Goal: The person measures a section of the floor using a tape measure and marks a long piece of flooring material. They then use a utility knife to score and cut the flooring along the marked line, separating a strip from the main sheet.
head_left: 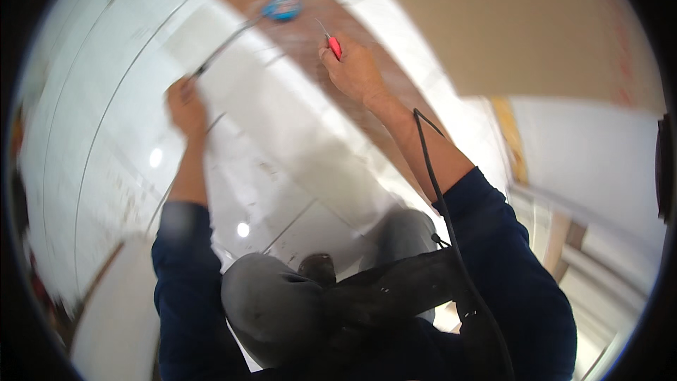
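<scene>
My left hand (185, 107) is closed at the near end of a thin grey strip (229, 44) with a dark tip. At its far end, the strip meets a blue round case or roll (282, 8) on a long brown board (310, 25); blur hides its exact kind. Over the board, my right hand (354, 74) grips a small tool with a red handle (335, 47). The tool's thin metal point (321, 26) faces up and left, close to the blue thing but apart from it.
Large white tiles (120, 99) with dark joints cover the floor, with smudges in places. A wide tan panel (522, 21) spans the upper right. My bent knee (264, 303) and a dark shoe (317, 268) are below. A black cord (427, 152) loops beside my right arm.
</scene>
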The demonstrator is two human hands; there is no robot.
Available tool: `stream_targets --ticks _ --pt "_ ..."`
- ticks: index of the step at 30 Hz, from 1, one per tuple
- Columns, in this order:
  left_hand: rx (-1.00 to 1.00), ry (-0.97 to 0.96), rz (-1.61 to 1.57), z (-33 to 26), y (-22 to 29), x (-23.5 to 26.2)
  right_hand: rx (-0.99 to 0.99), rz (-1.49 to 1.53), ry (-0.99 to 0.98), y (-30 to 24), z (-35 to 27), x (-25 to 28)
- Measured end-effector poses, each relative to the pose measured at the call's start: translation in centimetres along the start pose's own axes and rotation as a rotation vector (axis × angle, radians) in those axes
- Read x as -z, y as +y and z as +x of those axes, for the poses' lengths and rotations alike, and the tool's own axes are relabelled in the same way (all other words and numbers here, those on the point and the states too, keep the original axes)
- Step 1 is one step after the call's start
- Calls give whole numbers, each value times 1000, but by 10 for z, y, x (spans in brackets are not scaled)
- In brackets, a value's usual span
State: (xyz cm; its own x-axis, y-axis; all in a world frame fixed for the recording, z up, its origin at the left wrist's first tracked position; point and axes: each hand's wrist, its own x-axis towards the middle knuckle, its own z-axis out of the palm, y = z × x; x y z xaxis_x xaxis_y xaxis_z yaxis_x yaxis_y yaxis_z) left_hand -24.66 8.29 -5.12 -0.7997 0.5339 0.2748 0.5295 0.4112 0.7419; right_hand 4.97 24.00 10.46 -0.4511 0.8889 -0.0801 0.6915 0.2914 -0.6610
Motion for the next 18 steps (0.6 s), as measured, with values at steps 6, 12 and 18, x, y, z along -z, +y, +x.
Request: stream_targets --ticks 6,12,18 --pt "-214 -73 104 15 -55 3 -404 377 647 71 -192 274" --pt "-293 -273 -112 2 10 47 -528 520 1178 158 -393 329" --pt "-1002 -467 155 -51 269 103 -302 217 719 154 -391 318"
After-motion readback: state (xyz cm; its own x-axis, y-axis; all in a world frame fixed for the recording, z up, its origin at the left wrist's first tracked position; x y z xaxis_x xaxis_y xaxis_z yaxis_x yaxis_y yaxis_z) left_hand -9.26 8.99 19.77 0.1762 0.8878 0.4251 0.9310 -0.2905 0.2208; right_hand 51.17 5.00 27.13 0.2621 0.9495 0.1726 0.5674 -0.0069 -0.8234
